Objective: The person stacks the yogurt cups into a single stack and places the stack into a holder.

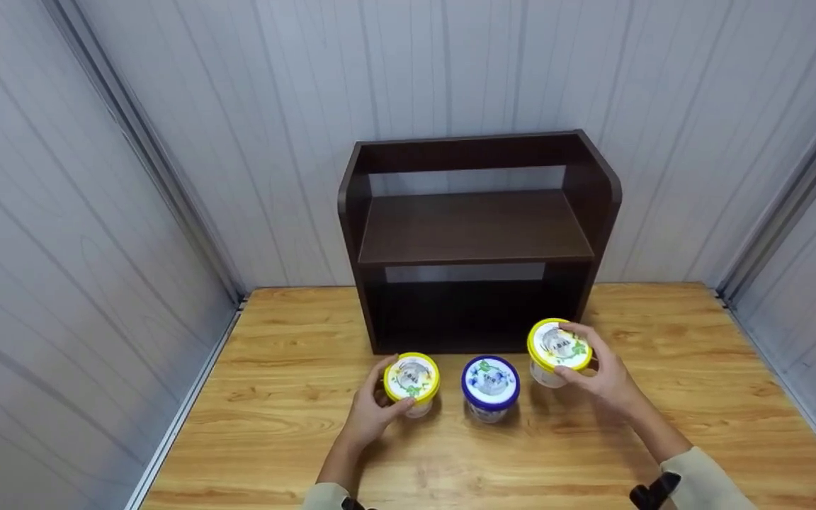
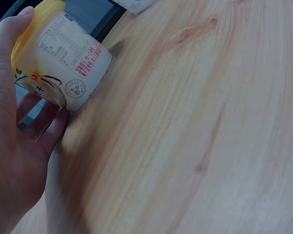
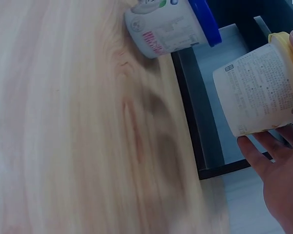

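Observation:
My left hand [image 1: 369, 409] grips a small white tub with a yellow lid [image 1: 411, 377], thumb and fingers on either side of its rim. In the left wrist view this tub [image 2: 75, 53] shows a printed label and a flower picture. A second yellow-lidded tub [image 1: 560, 346] is held in my right hand [image 1: 606, 375], raised off the tabletop near the shelf's front right corner. The right wrist view shows that tub [image 3: 259, 90] tilted, with the thumb at its lid and fingers around its side. Between the hands a blue-lidded tub [image 1: 491, 384] stands upright on the table.
A dark brown two-tier shelf [image 1: 475, 227] stands at the back of the wooden table [image 1: 295, 439], just behind the tubs. Pale panel walls [image 1: 295, 106] enclose the table at the back and both sides.

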The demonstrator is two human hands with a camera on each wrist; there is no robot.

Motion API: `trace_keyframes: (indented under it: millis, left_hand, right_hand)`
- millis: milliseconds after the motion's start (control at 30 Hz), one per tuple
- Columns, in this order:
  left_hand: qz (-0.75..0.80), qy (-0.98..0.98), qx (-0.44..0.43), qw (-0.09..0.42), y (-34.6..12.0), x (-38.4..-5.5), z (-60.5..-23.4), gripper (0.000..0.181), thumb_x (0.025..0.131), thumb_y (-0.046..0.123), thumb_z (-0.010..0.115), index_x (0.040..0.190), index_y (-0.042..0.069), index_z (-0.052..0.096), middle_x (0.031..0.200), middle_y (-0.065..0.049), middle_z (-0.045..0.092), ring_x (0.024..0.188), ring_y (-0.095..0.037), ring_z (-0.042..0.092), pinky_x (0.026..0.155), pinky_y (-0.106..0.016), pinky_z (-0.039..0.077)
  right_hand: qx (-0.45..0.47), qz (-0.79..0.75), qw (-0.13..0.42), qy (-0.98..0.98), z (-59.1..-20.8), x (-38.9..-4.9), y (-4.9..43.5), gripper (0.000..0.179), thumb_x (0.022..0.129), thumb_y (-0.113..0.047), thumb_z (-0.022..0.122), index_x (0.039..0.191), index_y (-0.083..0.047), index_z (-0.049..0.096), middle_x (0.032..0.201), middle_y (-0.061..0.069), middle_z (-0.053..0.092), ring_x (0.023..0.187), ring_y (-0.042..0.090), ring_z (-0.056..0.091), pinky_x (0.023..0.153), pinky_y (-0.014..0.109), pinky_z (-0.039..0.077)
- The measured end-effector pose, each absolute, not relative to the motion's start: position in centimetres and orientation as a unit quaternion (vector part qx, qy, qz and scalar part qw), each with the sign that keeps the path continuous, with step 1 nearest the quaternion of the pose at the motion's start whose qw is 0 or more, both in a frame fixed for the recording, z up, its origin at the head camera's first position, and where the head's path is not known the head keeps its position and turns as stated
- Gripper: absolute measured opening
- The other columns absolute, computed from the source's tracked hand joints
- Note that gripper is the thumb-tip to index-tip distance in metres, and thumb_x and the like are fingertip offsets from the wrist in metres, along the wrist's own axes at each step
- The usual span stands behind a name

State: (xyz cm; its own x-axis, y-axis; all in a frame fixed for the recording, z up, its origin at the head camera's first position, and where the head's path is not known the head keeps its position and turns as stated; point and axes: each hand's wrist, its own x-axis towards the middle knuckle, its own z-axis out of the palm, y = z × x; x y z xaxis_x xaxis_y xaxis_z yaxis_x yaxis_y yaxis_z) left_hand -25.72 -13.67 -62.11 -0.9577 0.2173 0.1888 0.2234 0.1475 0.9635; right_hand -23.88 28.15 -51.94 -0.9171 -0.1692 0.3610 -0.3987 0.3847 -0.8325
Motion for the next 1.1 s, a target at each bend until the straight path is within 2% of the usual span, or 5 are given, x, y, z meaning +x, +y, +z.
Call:
trace_keyframes:
  millis: [167,367,633,800,1100]
  left_hand:
    - [-0.643,-0.75,-0.154,0.003,-13.7,-25.7,-62.1,0.082,0.085,0.018,0.084,0.153,0.018,0.04,0.14,-0.016,0.049,0.121,-0.029,0.055,0.1,-0.038,0.049]
    - [-0.64,-0.754,-0.149,0.001,-13.7,-25.7,-61.9,0.082,0.085,0.02,0.084,0.153,0.019,0.04,0.14,-0.016,0.049,0.121,-0.028,0.055,0.1,-0.037,0.049]
    - [-0.642,-0.753,-0.146,-0.001,-13.6,-25.6,-62.1,0.082,0.085,0.02,0.084,0.153,0.021,0.04,0.14,-0.016,0.049,0.12,-0.029,0.056,0.098,-0.035,0.05]
    - [-0.644,-0.751,-0.148,0.0,-13.6,-25.5,-62.2,0.082,0.085,0.019,0.084,0.153,0.019,0.04,0.14,-0.016,0.049,0.119,-0.028,0.055,0.097,-0.034,0.05]
    - [-0.642,-0.753,-0.148,-0.004,-13.6,-25.8,-62.2,0.083,0.085,0.022,0.084,0.154,0.02,0.039,0.141,-0.017,0.048,0.121,-0.031,0.056,0.099,-0.042,0.05]
  right_hand:
    - [0.164,0.525,0.114,-0.827,-52.6,-25.2,27.9,0.071,0.085,-0.008,0.081,0.147,-0.007,0.047,0.146,0.014,0.05,0.121,0.017,0.051,0.093,0.03,0.05]
    - [0.169,0.51,0.132,-0.833,-53.3,-26.7,27.5,0.071,0.085,-0.011,0.082,0.148,-0.014,0.048,0.146,0.01,0.05,0.12,0.014,0.051,0.092,0.023,0.048]
    - [0.18,0.536,0.14,-0.813,-51.4,-27.0,25.7,0.071,0.083,-0.002,0.08,0.146,-0.005,0.048,0.146,0.014,0.05,0.122,0.024,0.05,0.092,0.02,0.047]
    - [0.21,0.556,0.143,-0.791,-48.9,-26.3,24.2,0.068,0.083,0.001,0.078,0.144,0.002,0.047,0.141,0.02,0.051,0.117,0.022,0.053,0.09,0.019,0.049]
    - [0.229,0.555,0.147,-0.786,-47.0,-26.3,22.1,0.068,0.084,-0.001,0.078,0.144,0.004,0.047,0.143,0.021,0.05,0.117,0.025,0.053,0.087,0.02,0.052]
